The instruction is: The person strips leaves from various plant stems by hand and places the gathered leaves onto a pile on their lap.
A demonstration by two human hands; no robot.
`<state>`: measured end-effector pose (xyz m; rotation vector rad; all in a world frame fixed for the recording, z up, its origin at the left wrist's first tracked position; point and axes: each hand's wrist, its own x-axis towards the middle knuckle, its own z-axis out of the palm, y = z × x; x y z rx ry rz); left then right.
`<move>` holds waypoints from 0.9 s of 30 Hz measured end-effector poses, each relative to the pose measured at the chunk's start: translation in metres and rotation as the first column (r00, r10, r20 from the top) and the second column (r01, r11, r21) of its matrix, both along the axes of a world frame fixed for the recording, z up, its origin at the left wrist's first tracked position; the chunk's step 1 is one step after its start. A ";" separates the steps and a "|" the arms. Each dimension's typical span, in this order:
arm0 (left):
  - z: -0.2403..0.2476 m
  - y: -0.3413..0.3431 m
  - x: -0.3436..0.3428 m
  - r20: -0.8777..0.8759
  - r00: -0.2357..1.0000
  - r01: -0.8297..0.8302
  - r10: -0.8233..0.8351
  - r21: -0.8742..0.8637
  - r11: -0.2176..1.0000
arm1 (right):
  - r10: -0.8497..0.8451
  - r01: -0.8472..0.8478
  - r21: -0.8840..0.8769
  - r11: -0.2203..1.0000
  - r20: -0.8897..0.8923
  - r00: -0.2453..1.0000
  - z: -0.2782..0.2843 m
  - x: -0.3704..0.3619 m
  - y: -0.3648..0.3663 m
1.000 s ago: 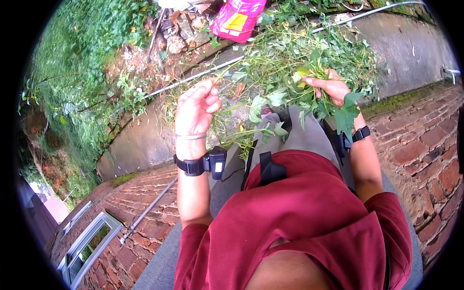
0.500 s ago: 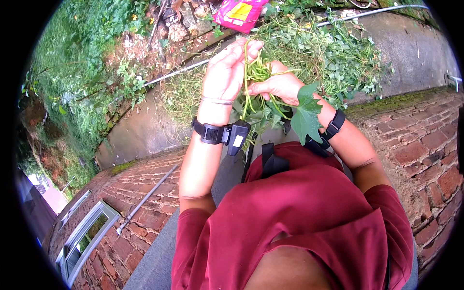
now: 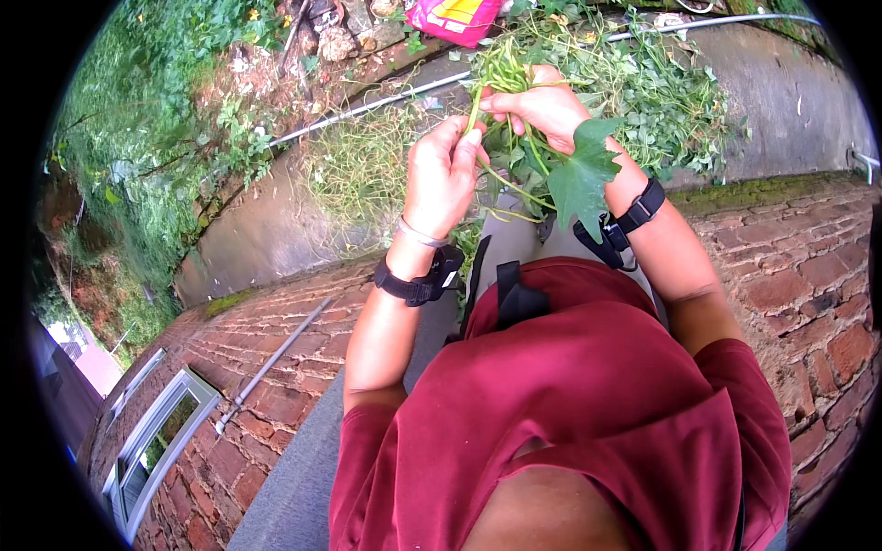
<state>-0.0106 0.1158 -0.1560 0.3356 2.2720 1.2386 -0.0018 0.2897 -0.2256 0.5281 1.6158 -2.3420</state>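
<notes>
My right hand (image 3: 544, 108) is closed round a bundle of thin green stems (image 3: 503, 64), whose looped ends stick up above the fingers. A broad lobed green leaf (image 3: 584, 174) hangs from a stem beside the right wrist. Just left of it, my left hand (image 3: 443, 174) pinches one green stem (image 3: 475, 108) between thumb and fingers. A longer stem (image 3: 514, 186) trails down to the right from near the left fingertips. Part of the bundle is hidden behind the right fingers.
A pile of leafy vines (image 3: 666, 101) lies on the concrete beyond my right hand. Thinner bare stems (image 3: 363, 161) are heaped to the left. A pipe (image 3: 367, 110), a pink and yellow bag (image 3: 455, 20) and rocks (image 3: 336, 44) are farther off. Brick wall (image 3: 781, 266) flanks me.
My left hand has gone from open beside the bundle to pinching a stem, and sits lower. My right hand has risen a little with the bundle.
</notes>
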 end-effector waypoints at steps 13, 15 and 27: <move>0.016 -0.018 -0.020 0.579 0.814 -0.240 0.047 0.261 0.935 | 0.129 -0.113 -0.190 0.975 0.077 0.989 -0.018 0.005 0.004; 0.010 -0.019 -0.022 0.598 0.801 -0.249 0.029 0.289 0.925 | 0.113 -0.114 -0.161 0.980 -0.013 0.994 -0.015 0.004 0.001; 0.017 -0.018 -0.004 0.706 0.694 -0.426 0.140 0.246 0.870 | -0.097 0.066 0.113 0.991 0.287 0.953 -0.061 -0.003 0.017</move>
